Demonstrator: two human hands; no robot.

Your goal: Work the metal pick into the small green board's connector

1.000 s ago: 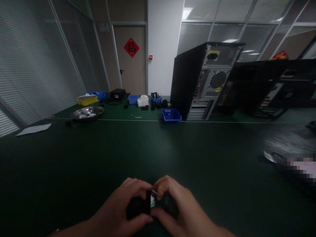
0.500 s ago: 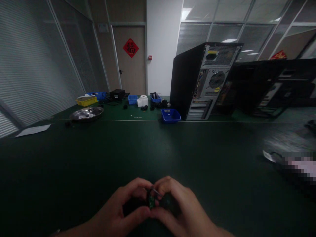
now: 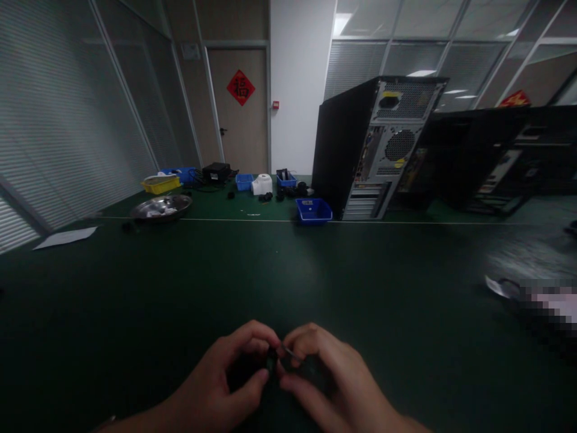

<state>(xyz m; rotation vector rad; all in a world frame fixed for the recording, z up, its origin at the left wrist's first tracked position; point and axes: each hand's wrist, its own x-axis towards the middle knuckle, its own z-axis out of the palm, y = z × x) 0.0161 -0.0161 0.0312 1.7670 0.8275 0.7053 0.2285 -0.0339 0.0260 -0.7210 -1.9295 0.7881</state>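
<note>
At the bottom centre, my left hand (image 3: 225, 371) pinches a small dark circuit board (image 3: 271, 359) between thumb and fingers. The board is seen nearly edge-on, and its details are lost in shadow. Close beside it, my right hand (image 3: 345, 377) has its fingers curled around a thin, greyish strip (image 3: 291, 351) whose kind I cannot make out. The fingertips of both hands almost meet above the green tabletop (image 3: 288, 282).
A blue bin (image 3: 314, 211) stands beside a black computer tower (image 3: 347, 138). Farther left are a metal bowl (image 3: 180, 208), a yellow tray (image 3: 160, 186) and a white plastic part (image 3: 262, 184). Paper (image 3: 65, 237) lies at the left, a blurred-out object (image 3: 556, 304) at the right.
My thumbs have drawn a little apart. The board has turned, so its green face no longer shows and it looks dark. The view has shifted slightly.
</note>
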